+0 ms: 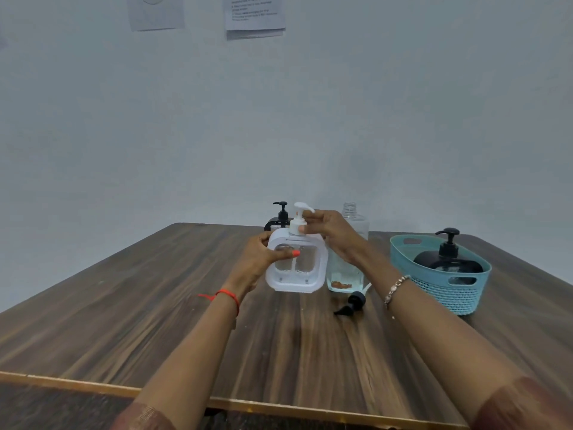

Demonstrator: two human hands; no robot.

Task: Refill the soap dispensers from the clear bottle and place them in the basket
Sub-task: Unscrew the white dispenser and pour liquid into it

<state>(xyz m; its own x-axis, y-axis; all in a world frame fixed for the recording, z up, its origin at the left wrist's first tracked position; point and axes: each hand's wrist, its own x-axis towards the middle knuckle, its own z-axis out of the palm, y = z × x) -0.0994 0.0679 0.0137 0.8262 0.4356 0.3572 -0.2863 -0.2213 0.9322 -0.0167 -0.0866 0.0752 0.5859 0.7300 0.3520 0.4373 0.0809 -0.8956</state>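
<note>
Upright over the brown wooden table [155, 305], the white squarish plastic soap dispenser [299, 279] with a clear window points its spout right, left hand [262, 260] gripping its side, right hand [333, 235] pinching its pump.

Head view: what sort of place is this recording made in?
Probably a plain office or staged workroom, not a washroom: a wood-grain table against a bare wall, printed sheets taped up, a teal basket set out.
</note>
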